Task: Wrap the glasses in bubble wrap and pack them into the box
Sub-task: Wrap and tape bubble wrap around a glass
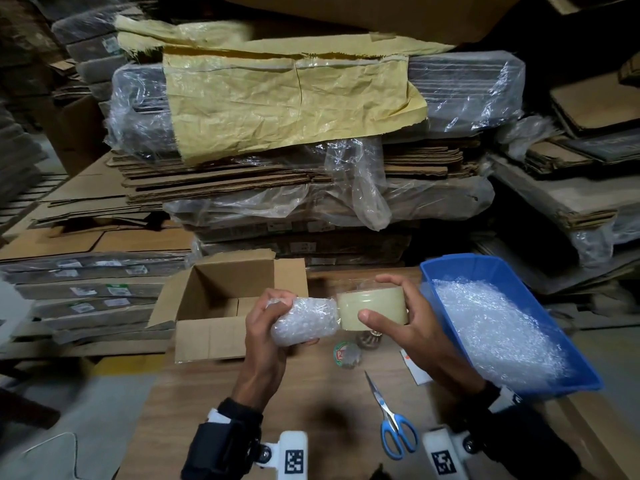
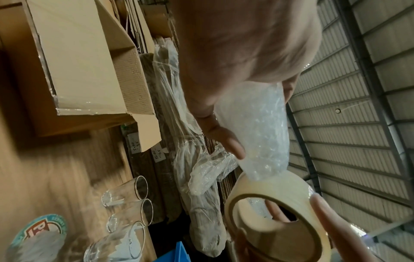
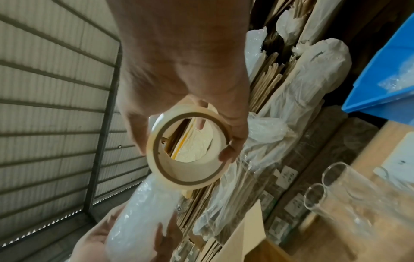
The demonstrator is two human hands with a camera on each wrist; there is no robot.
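Contents of the bubble-wrapped bundle [image 1: 304,322] not visible through the wrap, so whether a glass sits inside cannot be told. In the head view the bare glasses [image 2: 125,211] are mostly hidden behind the hands; only a rim and a printed round disc [image 1: 346,353] show on the table below them. The left wrist view shows three clear glasses, standing near the disc. That view is blurred at its lower left, and the print on the disc is unreadable. Floor of the open cardboard box [image 1: 225,306] only partly seen; nothing can be made out in the part that shows. Blue bin [image 1: 512,271] cut off by no edge, but heaped bubble wrap [image 1: 495,327] covers its inside. Left hand [image 1: 266,320] curled around the bundle's left end, thumb beneath, fingers over the top, holding it lying sideways above the table, just right of the box. Right hand [image 1: 398,317] grips a roll of clear tape [image 1: 372,310], thumb on the near face, fingers over the far side; one fingertip shows through the core in the right wrist view. The roll's edge touches the bundle's right end. Blue-handled scissors [image 1: 391,420] lie on the wooden table [image 1: 311,410] between the forearms, with their blades nearly together.
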